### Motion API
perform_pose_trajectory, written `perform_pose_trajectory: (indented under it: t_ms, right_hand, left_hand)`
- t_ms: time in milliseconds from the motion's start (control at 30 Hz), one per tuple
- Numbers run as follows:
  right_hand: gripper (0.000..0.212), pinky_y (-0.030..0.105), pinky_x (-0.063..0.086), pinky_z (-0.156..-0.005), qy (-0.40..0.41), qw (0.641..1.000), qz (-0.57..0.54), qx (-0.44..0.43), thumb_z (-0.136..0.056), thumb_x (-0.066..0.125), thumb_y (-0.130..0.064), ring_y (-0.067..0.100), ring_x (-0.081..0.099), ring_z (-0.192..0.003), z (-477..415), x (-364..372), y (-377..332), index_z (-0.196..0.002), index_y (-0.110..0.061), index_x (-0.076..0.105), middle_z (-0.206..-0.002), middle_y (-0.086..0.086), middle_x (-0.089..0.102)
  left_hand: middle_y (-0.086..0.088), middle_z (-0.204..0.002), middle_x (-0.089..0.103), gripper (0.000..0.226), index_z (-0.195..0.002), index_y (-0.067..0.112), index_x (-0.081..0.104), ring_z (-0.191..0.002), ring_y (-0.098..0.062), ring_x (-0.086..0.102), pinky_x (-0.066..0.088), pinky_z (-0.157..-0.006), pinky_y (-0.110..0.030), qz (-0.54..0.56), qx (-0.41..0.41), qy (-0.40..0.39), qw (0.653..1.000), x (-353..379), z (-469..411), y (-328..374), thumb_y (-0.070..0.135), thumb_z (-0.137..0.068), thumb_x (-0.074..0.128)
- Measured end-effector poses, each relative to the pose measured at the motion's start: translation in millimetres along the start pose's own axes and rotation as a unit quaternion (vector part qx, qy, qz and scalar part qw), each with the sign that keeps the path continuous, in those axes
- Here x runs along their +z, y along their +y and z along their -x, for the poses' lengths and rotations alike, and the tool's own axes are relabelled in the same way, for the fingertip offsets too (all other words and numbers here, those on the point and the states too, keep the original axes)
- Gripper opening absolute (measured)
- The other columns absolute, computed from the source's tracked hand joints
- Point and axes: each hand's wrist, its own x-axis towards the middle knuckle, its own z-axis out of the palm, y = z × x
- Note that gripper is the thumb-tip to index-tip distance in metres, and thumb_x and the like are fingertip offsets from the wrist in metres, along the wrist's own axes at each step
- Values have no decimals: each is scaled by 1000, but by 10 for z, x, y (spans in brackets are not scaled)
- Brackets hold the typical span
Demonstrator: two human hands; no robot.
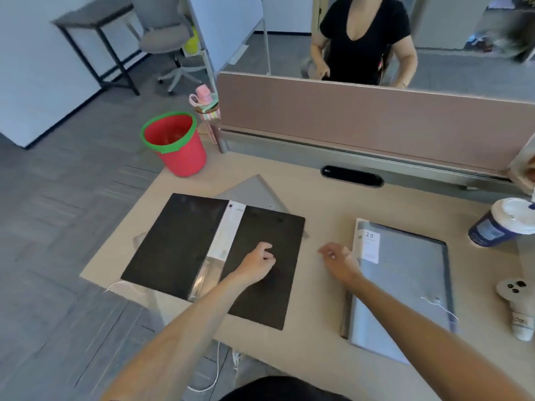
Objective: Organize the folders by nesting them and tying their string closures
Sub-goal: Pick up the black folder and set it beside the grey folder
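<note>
A black folder (173, 244) lies open and flat on the desk, a white label strip down its spine. A grey folder (254, 189) pokes out from under its far edge. My left hand (259, 261) rests on the black folder's right half with fingers curled, holding nothing I can see. My right hand (337, 260) hovers over bare desk between the black folder and a closed grey folder (405, 285) marked "20", fingers loosely bent and empty. White string (440, 306) trails from the grey folder's right edge; another string (118, 285) hangs off the desk at the black folder's near left corner.
A lidded paper cup (503, 224) stands at the right, a white controller (516, 302) below it. A pink divider (362, 120) borders the desk's far side, with a person seated behind. A red bucket (176, 143) stands on the floor at left.
</note>
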Motion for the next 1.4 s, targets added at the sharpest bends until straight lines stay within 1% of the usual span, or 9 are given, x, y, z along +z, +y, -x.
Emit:
perform_pose_trajectory:
  t_ms: [133, 267, 400, 567, 667, 767, 967, 1233, 1400]
  right_hand:
    - [33, 25, 41, -94, -38, 997, -8, 61, -94, 44, -10, 26, 56, -118, -88, 358, -291, -121, -12, 62, -129, 6, 60]
    - [46, 34, 36, -106, -80, 985, -64, 142, -92, 51, -14, 26, 44, -131, -177, 661, -495, -138, -12, 46, -143, 8, 46]
    - [54, 36, 40, -103, -27, 966, -153, 207, -89, 56, -13, 27, 50, -123, -250, 835, -646, -141, -14, 39, -140, 9, 48]
    - [63, 37, 40, -99, 46, 925, -260, 274, -87, 61, -13, 28, 50, -115, -317, 905, -719, -143, -14, 32, -131, 10, 49]
    - [39, 39, 44, -94, 82, 908, -290, 290, -83, 64, -12, 23, 52, -98, -359, 916, -699, -121, -7, 54, -112, 8, 55]
    - [7, 40, 47, -87, 99, 903, -315, 275, -85, 62, -10, 16, 56, -81, -338, 911, -733, -92, -8, 64, -101, 10, 64]
    - [39, 38, 56, -86, 32, 928, -335, 161, -97, 49, -7, 20, 67, -96, -271, 917, -948, -130, -27, 44, -107, -1, 68]
    - [39, 37, 58, -81, 7, 871, -487, 65, -94, 50, -1, 22, 68, -103, -321, 427, -1086, -124, -23, 58, -122, 6, 67]
    - [31, 38, 55, -81, 3, 855, -518, 28, -94, 48, -3, 24, 66, -98, -342, 142, -1209, -116, -23, 59, -116, 8, 66]
  left_hand:
    - [-6, -140, 51, 49, -145, 17, 32, -126, -24, 50, 38, -103, -31, 3, -17, 35, 999, -411, -44, -493, 19, -99, 46]
    - [-9, -143, 47, 45, -137, 13, 43, -133, -31, 42, 38, -109, -42, -95, -2, 41, 995, -747, -122, -907, 21, -93, 48]
    - [-1, -163, 10, 50, -146, 26, 33, -150, -33, 4, 16, -120, -48, -241, 17, 2, 970, -917, -244, -1188, 31, -98, 45]
    - [6, -163, 11, 51, -149, 24, 29, -148, -26, 12, 33, -113, -45, -262, 68, -5, 963, -1062, -390, -1345, 25, -99, 43]
    - [7, -162, 16, 52, -148, 27, 30, -146, -26, 14, 36, -110, -43, -273, 93, -10, 958, -1149, -427, -1366, 21, -99, 45]
    - [7, -161, 20, 52, -148, 27, 30, -146, -27, 16, 33, -112, -46, -268, 106, -32, 957, -1255, -429, -1388, 21, -99, 48]
    - [2, -157, 30, 47, -144, 21, 36, -141, -26, 30, 36, -111, -45, -238, 133, -13, 962, -1415, -442, -1386, 20, -99, 50]
    - [-4, -147, 43, 39, -139, 19, 42, -131, -23, 42, 40, -104, -38, -84, 151, 231, 957, -1802, -289, -888, 30, -103, 36]
    - [-6, -135, 55, 45, -135, 18, 51, -126, -23, 49, 37, -105, -36, -1, 204, 245, 948, -1903, -163, -392, 38, -102, 26]
